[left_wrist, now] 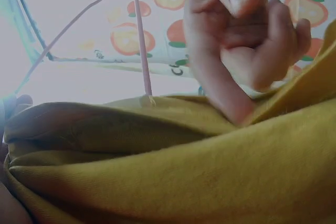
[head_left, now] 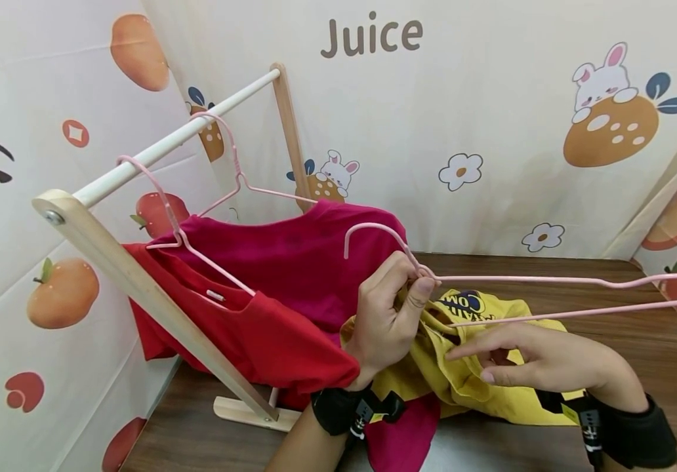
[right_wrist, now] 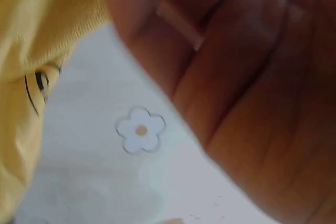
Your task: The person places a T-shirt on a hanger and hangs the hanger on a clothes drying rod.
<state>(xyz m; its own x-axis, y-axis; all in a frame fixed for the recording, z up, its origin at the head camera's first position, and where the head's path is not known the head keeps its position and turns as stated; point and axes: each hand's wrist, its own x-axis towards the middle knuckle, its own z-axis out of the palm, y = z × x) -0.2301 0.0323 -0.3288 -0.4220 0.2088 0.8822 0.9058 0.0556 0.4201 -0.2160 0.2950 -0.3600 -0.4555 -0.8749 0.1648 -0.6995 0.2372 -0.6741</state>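
Observation:
My left hand point(head_left: 388, 314) grips the neck of a pink clothes hanger point(head_left: 521, 280), its hook pointing up and left. Gathered fabric of a yellow T-shirt point(head_left: 486, 393) lies right by that hand. One lower end of the hanger's wire goes in at the shirt's opening; the other end sticks out to the right. My right hand point(head_left: 533, 357) touches the shirt near its neckline with an extended index finger, the other fingers loosely bent and the thumb apart. In the left wrist view, the right fingertip point(left_wrist: 241, 114) presses on the yellow cloth.
A wooden rack with a white rail point(head_left: 179, 137) stands to the left. A red T-shirt point(head_left: 238, 328) and a magenta T-shirt point(head_left: 291, 249) hang on it from pink hangers. Below is a brown wooden tabletop point(head_left: 610, 321); printed cloth walls point(head_left: 492, 98) surround it.

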